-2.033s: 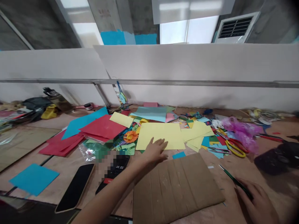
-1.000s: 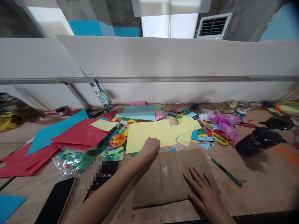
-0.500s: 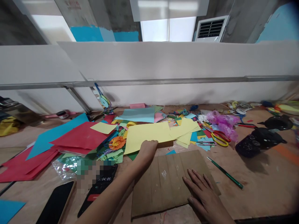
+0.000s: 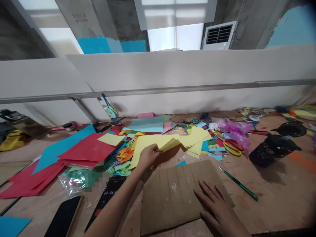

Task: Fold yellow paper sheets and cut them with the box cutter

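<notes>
My left hand (image 4: pixel 149 156) pinches the front edge of a yellow paper sheet (image 4: pixel 145 141), whose right corner is bent upward off the table. My right hand (image 4: pixel 216 202) lies flat with fingers spread on a brown cardboard piece (image 4: pixel 170 197). To the right of the cardboard lies a green pen-like tool (image 4: pixel 239 184) with a thin pale tip. More yellow paper pieces (image 4: pixel 196 138) lie just right of the held sheet. Behind it is a light blue sheet (image 4: pixel 145 124).
Red sheets (image 4: pixel 86 148) and a blue sheet (image 4: pixel 46 158) lie at left, near a phone with a timer (image 4: pixel 108 194) and a dark phone (image 4: pixel 64 215). Yellow-handled scissors (image 4: pixel 232 148), a pink plastic bag (image 4: pixel 235 130) and a black cup (image 4: pixel 265 153) stand or lie at right.
The yellow sheet's right part has been lifted and bent up by my left hand, which has shifted slightly left. My right hand stays on the cardboard. The view has tilted slightly.
</notes>
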`<move>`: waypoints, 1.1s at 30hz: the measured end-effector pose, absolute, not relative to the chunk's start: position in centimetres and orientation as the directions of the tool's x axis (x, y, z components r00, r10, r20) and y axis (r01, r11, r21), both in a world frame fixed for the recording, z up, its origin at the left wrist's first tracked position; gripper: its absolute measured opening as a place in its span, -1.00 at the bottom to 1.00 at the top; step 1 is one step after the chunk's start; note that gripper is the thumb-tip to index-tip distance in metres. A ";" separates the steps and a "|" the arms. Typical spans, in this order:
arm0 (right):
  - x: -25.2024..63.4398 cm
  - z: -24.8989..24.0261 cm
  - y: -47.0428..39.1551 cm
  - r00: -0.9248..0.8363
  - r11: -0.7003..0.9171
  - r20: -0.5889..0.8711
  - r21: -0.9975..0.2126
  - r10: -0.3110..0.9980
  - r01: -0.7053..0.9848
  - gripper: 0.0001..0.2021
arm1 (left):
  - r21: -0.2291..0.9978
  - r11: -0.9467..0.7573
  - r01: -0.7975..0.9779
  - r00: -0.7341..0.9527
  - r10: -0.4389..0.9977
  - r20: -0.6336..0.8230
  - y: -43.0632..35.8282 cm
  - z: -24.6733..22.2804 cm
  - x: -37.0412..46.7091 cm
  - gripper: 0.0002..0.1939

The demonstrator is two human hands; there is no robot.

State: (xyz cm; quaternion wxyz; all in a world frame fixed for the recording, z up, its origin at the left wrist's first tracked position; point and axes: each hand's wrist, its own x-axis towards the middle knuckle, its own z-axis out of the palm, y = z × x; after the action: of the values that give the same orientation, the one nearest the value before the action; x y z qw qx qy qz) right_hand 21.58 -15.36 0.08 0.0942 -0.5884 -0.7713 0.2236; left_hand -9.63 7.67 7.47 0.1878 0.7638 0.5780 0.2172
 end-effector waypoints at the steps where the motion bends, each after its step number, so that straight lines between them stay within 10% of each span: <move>1: 21.6 0.4 -15.2 -0.293 0.206 -0.129 -0.458 0.947 0.865 -0.42 | 0.589 -0.262 0.765 0.239 0.964 0.118 7.8 7.4 -9.9 -0.79; 14: 22.4 2.4 -14.1 -0.261 0.217 -0.041 -0.441 0.965 0.871 -0.34 | 0.834 -0.370 0.409 0.164 0.929 0.331 6.0 12.9 -10.8 -0.74; 19: 24.1 4.7 -12.6 -0.019 0.239 0.396 -0.515 0.918 0.823 -0.21 | 0.834 -0.481 0.271 0.492 0.814 0.309 0.2 15.7 -9.8 -0.85; 26: 25.5 5.4 -11.7 0.128 0.169 0.290 -0.805 0.948 0.568 0.00 | 0.894 -0.423 0.149 0.845 0.524 0.107 -4.5 12.2 -10.2 -0.82; 33: 25.5 6.4 -13.8 -0.301 0.244 0.066 -0.761 0.951 0.601 -0.66 | 0.946 -0.249 0.206 0.821 0.571 -0.029 -7.7 7.5 -11.6 -0.82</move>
State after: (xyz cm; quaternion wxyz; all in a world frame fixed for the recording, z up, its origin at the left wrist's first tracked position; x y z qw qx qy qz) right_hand 25.50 -13.85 6.44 0.2725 -0.5245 -0.7400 0.3210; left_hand -11.62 -7.69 7.52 0.5589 0.7733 0.2511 0.1630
